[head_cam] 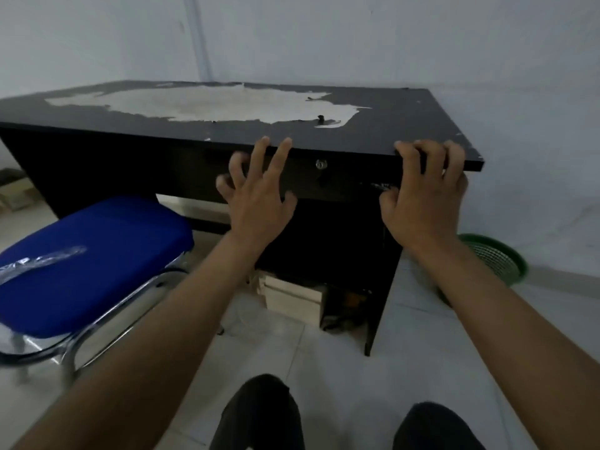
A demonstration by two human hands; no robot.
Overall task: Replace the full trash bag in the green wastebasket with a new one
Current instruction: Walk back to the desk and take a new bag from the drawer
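Hands hover at the front edge of a worn black surface (406,125), and neither carries anything. The left hand (256,196), at about 12 o'clock from the person's knees, has its fingers spread apart and partly bent in front of a drawer (305,177) that has a small lock (321,164). It looks set to reach for that drawer, perhaps for a fresh bag, though that is only a guess. The right hand (425,196), at 1 o'clock, has its fingers bent like a claw at the surface's near corner. Whether they grip the edge or only hang before it, I cannot tell.

The green wastebasket (500,259) stands on the tiled floor (341,352) at 3 o'clock, just beside the surface's right leg panel and near the wall (535,157), half hidden behind the right forearm. Tucked in that corner it is out of the walkway, and well apart from both hands. Its meshed wall and rim show; whether a bag sits inside is too unclear to say.

A blue-cushioned chair (87,254) with chrome legs sits at 9 o'clock, and cardboard boxes (292,297) are stowed under the surface at 12 o'clock. Judged from this, the swap itself has not yet begun
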